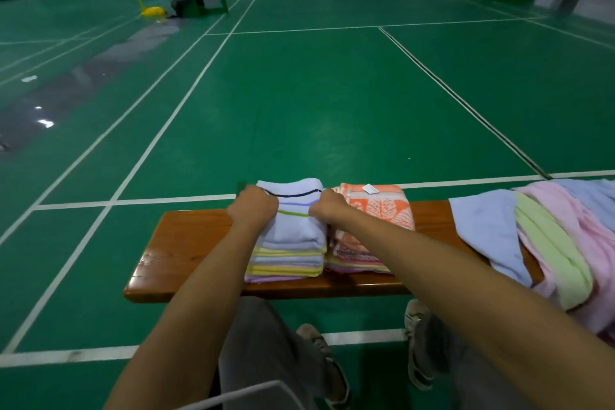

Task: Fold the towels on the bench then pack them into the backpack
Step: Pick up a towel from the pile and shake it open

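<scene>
Folded towel stack (288,243), lower centre of frame, on the wooden bench (186,243): pale blue striped towel on top, yellow and lilac layers beneath, edges roughly squared. Left hand (253,208) curled over the stack's left upper edge, gripping the top layers. Right hand (327,208) curled over the right upper edge of the same stack, likewise gripping, in the seam against the neighbour.

Second folded stack (372,230), just right of the first and touching it: orange leaf-patterned towel on top, white label showing at the far edge.

Unfolded towels (549,243), right edge of frame, draped in a loose heap over the bench end: blue, green, pink.

Backpack: not identifiable with certainty; dark bag-like shape (186,3) far upper left on the court floor, too distant to confirm.

Handling, as judged: soft, light, compressible terry; no stiffness, layers liable to slide and fan out if lifted by the top alone. Best hold: both sides low, fingers under the bottom layer, thumbs pressing down on top, stack squeezed slightly. Not fragile. Folding apparently unfinished, given the heap at right.
</scene>
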